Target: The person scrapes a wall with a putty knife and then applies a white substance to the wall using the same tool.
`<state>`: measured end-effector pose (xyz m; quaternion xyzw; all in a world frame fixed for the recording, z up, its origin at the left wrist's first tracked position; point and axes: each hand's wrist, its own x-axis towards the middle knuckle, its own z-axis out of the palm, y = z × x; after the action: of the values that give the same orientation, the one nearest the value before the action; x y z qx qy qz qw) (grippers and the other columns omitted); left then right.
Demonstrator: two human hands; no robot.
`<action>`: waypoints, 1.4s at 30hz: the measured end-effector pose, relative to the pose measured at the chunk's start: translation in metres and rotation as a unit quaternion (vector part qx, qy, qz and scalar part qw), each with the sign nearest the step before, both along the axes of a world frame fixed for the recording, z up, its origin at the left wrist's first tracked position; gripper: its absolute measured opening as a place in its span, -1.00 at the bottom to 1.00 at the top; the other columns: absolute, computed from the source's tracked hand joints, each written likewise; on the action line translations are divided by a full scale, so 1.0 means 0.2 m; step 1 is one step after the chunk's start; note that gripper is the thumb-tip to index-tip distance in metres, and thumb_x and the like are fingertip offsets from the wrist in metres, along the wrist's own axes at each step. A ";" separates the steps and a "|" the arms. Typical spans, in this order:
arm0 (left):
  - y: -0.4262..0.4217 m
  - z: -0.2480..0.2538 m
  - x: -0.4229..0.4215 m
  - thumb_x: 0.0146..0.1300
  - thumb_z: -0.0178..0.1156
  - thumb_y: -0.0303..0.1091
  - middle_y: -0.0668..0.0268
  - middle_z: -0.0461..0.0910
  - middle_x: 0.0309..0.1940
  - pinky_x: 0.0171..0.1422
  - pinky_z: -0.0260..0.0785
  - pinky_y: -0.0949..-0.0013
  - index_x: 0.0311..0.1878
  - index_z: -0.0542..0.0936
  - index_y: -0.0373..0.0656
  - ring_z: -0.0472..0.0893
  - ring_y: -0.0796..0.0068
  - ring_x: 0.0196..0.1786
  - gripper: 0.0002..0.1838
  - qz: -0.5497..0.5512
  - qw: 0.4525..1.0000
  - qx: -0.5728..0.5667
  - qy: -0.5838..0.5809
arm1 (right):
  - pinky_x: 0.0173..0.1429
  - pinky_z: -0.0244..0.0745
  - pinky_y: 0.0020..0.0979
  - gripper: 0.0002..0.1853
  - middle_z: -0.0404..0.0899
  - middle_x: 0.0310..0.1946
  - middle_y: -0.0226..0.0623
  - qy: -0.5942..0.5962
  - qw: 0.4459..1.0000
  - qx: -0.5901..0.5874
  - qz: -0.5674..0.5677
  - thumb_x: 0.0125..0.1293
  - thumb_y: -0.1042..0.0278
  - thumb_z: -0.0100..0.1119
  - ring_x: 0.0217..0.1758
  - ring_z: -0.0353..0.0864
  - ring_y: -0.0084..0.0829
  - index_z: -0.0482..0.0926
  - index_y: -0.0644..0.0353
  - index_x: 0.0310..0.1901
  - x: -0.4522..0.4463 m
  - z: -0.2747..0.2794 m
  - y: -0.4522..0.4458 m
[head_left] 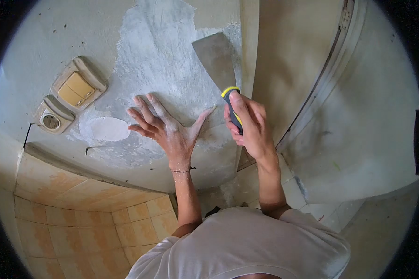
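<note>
My left hand [170, 130] lies with spread fingers against the wall [158, 51], on a scraped grey-white patch, and white dust coats its skin. My right hand [249, 121] is wrapped round the black and yellow handle of a scraper [216, 58]. The scraper's wide metal blade points up and to the left, over the right part of the patch near the wall's corner. Whether the blade touches the wall, I cannot tell. A smooth white oval spot [108, 129] is just left of my left fingertips.
A yellowish double switch [77, 89] and a round socket [50, 122] are on the wall at the left. Orange-beige tiles [79, 223] fill the lower left. A door frame [319, 79] stands to the right, and floor tiles show below.
</note>
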<state>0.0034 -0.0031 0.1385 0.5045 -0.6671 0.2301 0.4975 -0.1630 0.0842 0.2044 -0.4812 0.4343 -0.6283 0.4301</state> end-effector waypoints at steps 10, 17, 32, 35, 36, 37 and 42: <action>0.00 0.00 -0.01 -0.04 0.42 0.62 -0.09 -0.26 0.76 0.69 -0.82 -0.33 0.73 -0.05 -0.32 -0.45 -0.20 0.78 0.55 -0.008 1.000 -0.005 0.003 | -0.59 0.14 -0.56 -0.42 0.32 -0.64 -0.55 -0.006 1.000 0.028 0.007 0.66 -0.22 0.00 -0.66 0.23 -0.73 0.47 0.17 -0.35 0.00 -0.01 0.01; 0.01 0.01 0.00 -0.03 0.43 0.61 -0.10 -0.26 0.76 0.69 -0.80 -0.33 0.73 -0.07 -0.31 -0.45 -0.20 0.77 0.55 -0.001 1.000 0.000 -0.006 | -0.62 0.11 -0.57 -0.43 0.33 -0.64 -0.55 -0.018 1.000 0.023 0.011 0.66 -0.21 -0.01 -0.68 0.23 -0.73 0.48 0.16 -0.35 0.00 0.01 0.03; -0.01 0.01 0.00 -0.04 0.41 0.63 -0.08 -0.24 0.76 0.69 -0.79 -0.36 0.73 -0.03 -0.30 -0.41 -0.19 0.78 0.54 -0.014 1.000 0.005 0.001 | -0.62 0.10 -0.57 -0.43 0.32 -0.66 -0.56 -0.030 0.999 0.027 0.004 0.66 -0.22 0.00 -0.70 0.19 -0.74 0.49 0.15 -0.34 0.01 0.03 0.03; -0.01 0.01 0.00 -0.05 0.41 0.63 -0.07 -0.23 0.76 0.69 -0.78 -0.35 0.73 -0.02 -0.29 -0.42 -0.19 0.78 0.54 -0.013 1.000 -0.008 0.009 | -0.62 0.10 -0.57 -0.43 0.32 -0.67 -0.56 -0.007 0.999 0.033 -0.010 0.66 -0.23 -0.01 -0.70 0.19 -0.74 0.49 0.16 -0.33 0.01 0.04 0.03; -0.02 0.01 -0.01 -0.05 0.41 0.63 -0.07 -0.22 0.76 0.69 -0.78 -0.35 0.73 -0.02 -0.29 -0.41 -0.18 0.78 0.53 -0.011 1.000 -0.017 0.007 | -0.62 0.10 -0.57 -0.42 0.31 -0.67 -0.56 -0.003 0.999 0.032 -0.018 0.66 -0.23 -0.01 -0.70 0.19 -0.74 0.49 0.17 -0.33 0.00 0.04 0.02; 0.00 0.00 -0.01 -0.05 0.41 0.63 -0.07 -0.22 0.76 0.70 -0.78 -0.35 0.73 -0.02 -0.28 -0.41 -0.17 0.78 0.53 -0.010 1.000 -0.023 0.002 | -0.62 0.10 -0.57 -0.42 0.31 -0.67 -0.56 -0.003 0.999 0.035 -0.019 0.66 -0.23 -0.01 -0.70 0.19 -0.74 0.49 0.17 -0.33 0.01 0.07 0.00; 0.01 0.01 0.00 -0.06 0.41 0.64 -0.07 -0.19 0.76 0.70 -0.79 -0.34 0.73 0.00 -0.29 -0.41 -0.15 0.79 0.53 -0.016 1.000 -0.002 0.005 | -0.62 0.09 -0.57 -0.41 0.30 -0.67 -0.56 0.000 1.000 0.022 -0.016 0.66 -0.24 -0.02 -0.70 0.18 -0.74 0.49 0.18 -0.32 0.00 0.06 0.04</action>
<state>0.0042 -0.0016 0.1397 0.4935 -0.6724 0.2211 0.5054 -0.1628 0.0930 0.2163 -0.4650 0.4557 -0.6255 0.4300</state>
